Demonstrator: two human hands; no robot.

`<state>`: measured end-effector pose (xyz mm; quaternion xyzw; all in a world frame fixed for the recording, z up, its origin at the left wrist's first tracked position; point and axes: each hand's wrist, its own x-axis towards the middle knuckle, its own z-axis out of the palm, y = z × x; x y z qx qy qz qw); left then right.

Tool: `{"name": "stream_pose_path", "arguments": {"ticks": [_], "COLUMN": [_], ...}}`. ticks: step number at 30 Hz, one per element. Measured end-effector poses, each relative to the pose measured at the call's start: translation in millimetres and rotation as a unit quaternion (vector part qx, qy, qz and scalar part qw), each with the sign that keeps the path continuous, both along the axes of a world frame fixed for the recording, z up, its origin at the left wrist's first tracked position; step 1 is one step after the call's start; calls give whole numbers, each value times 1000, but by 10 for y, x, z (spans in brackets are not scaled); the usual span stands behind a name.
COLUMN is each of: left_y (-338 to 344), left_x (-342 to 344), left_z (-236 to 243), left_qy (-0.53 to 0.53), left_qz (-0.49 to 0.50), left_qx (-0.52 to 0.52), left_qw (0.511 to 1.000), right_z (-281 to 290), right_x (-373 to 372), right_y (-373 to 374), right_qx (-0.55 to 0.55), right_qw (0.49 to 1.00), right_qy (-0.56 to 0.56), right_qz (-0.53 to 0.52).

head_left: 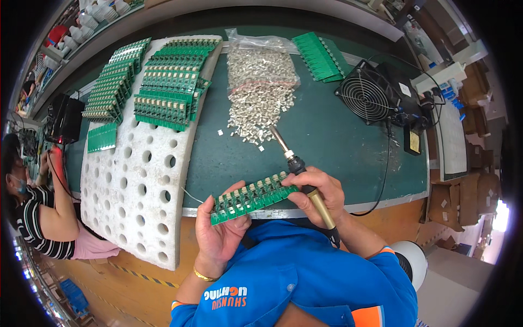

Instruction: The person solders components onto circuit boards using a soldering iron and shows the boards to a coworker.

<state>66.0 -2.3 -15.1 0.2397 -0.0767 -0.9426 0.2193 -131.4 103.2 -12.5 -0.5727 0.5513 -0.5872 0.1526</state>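
Together, left hand (218, 229) cradling board (253, 197), right hand (321, 193) gripping iron (305, 182)

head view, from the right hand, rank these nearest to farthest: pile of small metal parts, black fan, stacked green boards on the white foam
Measured from the right hand, which holds a soldering iron:
1. Pile of small metal parts, straight ahead across the green mat.
2. Black fan, ahead and to the right.
3. Stacked green boards, far ahead on the left, on the white foam.
The first two are fairly close to call.

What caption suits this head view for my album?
Left hand holds a green circuit board strip; right hand grips a soldering iron above a green bench.
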Motion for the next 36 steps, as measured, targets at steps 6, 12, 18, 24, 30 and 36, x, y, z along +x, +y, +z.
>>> {"name": "stream_pose_path", "arguments": {"ticks": [6, 12, 18, 24, 30, 36], "left_y": [-4, -18, -14, -19, -18, -15], "left_x": [-97, -7, -68, -23, -29, -5], "left_z": [129, -52, 73, -2, -16, -60], "left_qy": [-89, 26, -66, -32, -26, 12], "left_qz": [1, -16, -12, -15, -20, -29], "left_qx": [1, -3, 1, 12, 21, 13], "left_qw": [996, 1000, 998, 999, 999, 999], "right_z": [6, -7, -51, -45, -34, -53], "right_x": [-12, -11, -12, 12, 6, 6], "right_y": [-24, -8, 1, -13, -9, -12], "right_qx": [-3, 2, 6, 3, 6, -2], "right_qw": [1000, 1000, 1000, 1000, 1000, 999], "right_qy": [0, -8, -10, -12, -10, -11], "right_qz": [-27, -26, -24, -24, -26, -31]}}
